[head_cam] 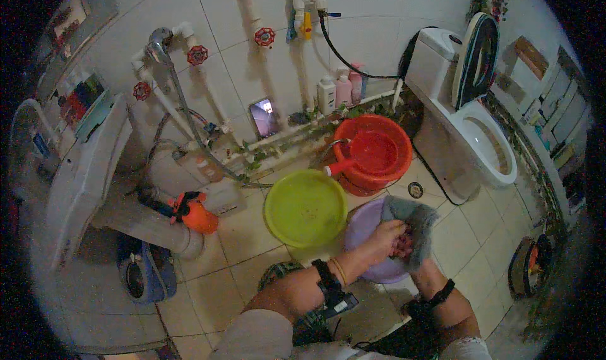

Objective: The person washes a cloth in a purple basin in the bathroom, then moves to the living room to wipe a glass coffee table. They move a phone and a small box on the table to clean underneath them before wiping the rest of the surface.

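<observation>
A grey cloth (423, 218) with a dark, reddish patterned part lies over the right side of a purple basin (362, 234). My left hand (389, 239) is closed on the patterned part of this cloth, above the basin. My right hand (426, 270) is at the cloth's lower edge; its fingers are largely hidden by the fabric, so its grip cannot be told. Just left of the purple basin is a yellow-green basin (305, 208). Behind them stands a red bucket (402, 159) with a red dipper (343, 166) in its mouth.
A toilet (438, 90) with its lid raised stands at the right, near a floor drain (415, 189). Bottles (343, 92) and a lit phone (264, 118) are along the back wall. A shower hose (182, 104) hangs down to the floor. A washbasin (90, 185) is at the left.
</observation>
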The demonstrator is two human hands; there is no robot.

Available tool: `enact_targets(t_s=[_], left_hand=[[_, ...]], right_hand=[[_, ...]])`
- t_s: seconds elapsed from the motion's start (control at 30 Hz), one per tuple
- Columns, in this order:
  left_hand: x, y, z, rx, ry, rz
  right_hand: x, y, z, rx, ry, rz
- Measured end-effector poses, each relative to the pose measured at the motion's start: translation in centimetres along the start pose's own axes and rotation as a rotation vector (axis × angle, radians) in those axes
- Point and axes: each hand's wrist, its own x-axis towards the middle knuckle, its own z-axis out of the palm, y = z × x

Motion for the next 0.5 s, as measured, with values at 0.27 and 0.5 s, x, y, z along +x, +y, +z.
enact_targets(t_s=[0.27, 0.5], left_hand=[[-0.3, -0.1, 2.3, 0.777, 0.121, 0.269], [-3.1, 2.6, 2.9, 1.201, 0.337, 1.267]], right_hand=[[1.3, 1.0, -2.4, 0.186, 0.05, 0.02], [1.8, 1.9, -0.8, 0.061, 0.001, 0.054]])
